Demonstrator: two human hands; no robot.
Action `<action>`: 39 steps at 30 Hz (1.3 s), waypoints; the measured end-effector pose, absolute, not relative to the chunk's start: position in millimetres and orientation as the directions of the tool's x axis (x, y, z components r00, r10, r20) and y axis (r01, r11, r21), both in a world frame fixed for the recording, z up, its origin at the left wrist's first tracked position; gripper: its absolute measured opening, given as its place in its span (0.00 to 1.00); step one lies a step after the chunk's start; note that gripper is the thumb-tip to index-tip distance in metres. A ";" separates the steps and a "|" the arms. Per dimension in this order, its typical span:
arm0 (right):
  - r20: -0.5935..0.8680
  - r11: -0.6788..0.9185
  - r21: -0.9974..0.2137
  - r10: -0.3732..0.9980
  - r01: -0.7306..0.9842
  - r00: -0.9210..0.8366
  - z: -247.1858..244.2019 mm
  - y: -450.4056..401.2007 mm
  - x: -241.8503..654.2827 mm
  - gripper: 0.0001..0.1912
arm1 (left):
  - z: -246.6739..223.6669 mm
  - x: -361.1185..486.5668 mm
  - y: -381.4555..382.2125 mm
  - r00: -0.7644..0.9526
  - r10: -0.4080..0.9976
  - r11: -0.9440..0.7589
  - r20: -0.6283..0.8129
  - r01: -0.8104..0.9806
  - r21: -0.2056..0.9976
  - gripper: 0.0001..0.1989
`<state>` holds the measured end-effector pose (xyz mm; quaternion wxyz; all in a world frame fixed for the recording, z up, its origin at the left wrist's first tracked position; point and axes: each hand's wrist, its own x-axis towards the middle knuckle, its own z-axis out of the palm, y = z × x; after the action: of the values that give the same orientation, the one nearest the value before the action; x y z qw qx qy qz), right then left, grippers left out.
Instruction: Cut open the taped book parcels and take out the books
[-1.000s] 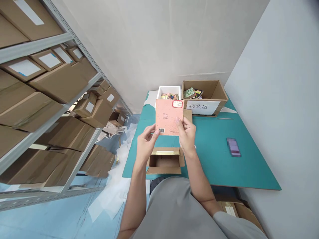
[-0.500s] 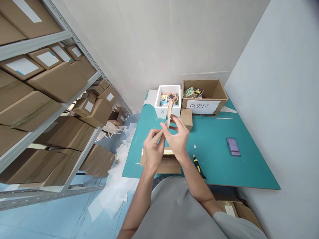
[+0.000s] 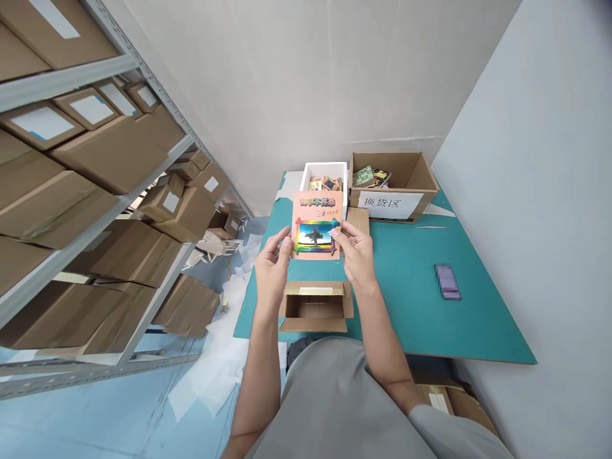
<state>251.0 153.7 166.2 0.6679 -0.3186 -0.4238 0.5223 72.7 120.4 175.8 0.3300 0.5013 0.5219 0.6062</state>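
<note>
A pink booklet (image 3: 317, 210) with a rainbow-framed tree picture is held up over the table, its front facing me. My left hand (image 3: 274, 268) pinches its lower left edge between thumb and fingers. At the right edge, my right hand (image 3: 354, 255) grips it with the thumb on the front and the fingers behind. Below the hands lies an opened small cardboard box (image 3: 315, 325), its flaps spread and its inside dark. Behind the booklet stands a white foam box (image 3: 325, 168) with several colourful pieces in it, partly hidden.
A large cardboard box (image 3: 421, 203) with a handwritten label and booklets inside stands at the back right. A small closed box (image 3: 359, 223) sits before it. A blurred purple object (image 3: 448, 282) lies on the green table (image 3: 478, 331). Loaded shelves (image 3: 95, 255) line the left.
The booklet has turned from edge-on to front-facing. My left hand has moved left and up to its left edge; my right hand has shifted right. The yellow-black cutter is now hidden by my right forearm.
</note>
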 end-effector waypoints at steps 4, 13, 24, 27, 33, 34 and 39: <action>0.197 0.194 -0.874 0.980 -0.446 0.039 165.4 156.9 252.7 0.22 | 175.5 76.8 121.0 -0.286 0.929 -0.235 0.237 0.040 0.971 0.23; 0.263 0.252 -0.928 0.965 -0.275 -0.003 146.8 174.8 244.1 0.28 | 190.7 90.9 103.4 -0.162 0.739 -0.494 0.654 0.530 0.690 0.11; 0.318 0.316 -0.916 0.948 -0.246 0.035 148.5 175.3 256.9 0.25 | 197.8 95.3 96.6 0.040 0.666 -0.576 0.744 0.662 0.480 0.11; 0.293 0.294 -0.922 0.955 -0.253 0.044 153.0 171.3 262.7 0.23 | 192.4 83.6 104.5 -0.099 0.722 -0.524 0.684 0.568 0.635 0.11; 0.369 0.354 -0.916 0.928 -0.191 -0.047 165.4 156.7 268.0 0.19 | 178.6 56.9 119.2 -0.199 0.781 -0.470 0.592 0.436 0.767 0.11; 0.406 0.388 -0.901 0.912 -0.193 -0.063 167.4 154.8 268.3 0.18 | 178.7 54.6 119.3 -0.189 0.766 -0.483 0.615 0.462 0.744 0.09; 0.528 0.512 -0.847 0.841 -0.142 -0.114 173.2 150.7 269.2 0.13 | 184.4 53.1 114.1 -0.105 0.682 -0.542 0.724 0.592 0.597 0.04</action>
<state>269.2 150.7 173.2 0.6040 -0.2794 -0.6256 0.4072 53.1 114.1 184.4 0.0396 0.6678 0.4769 0.5701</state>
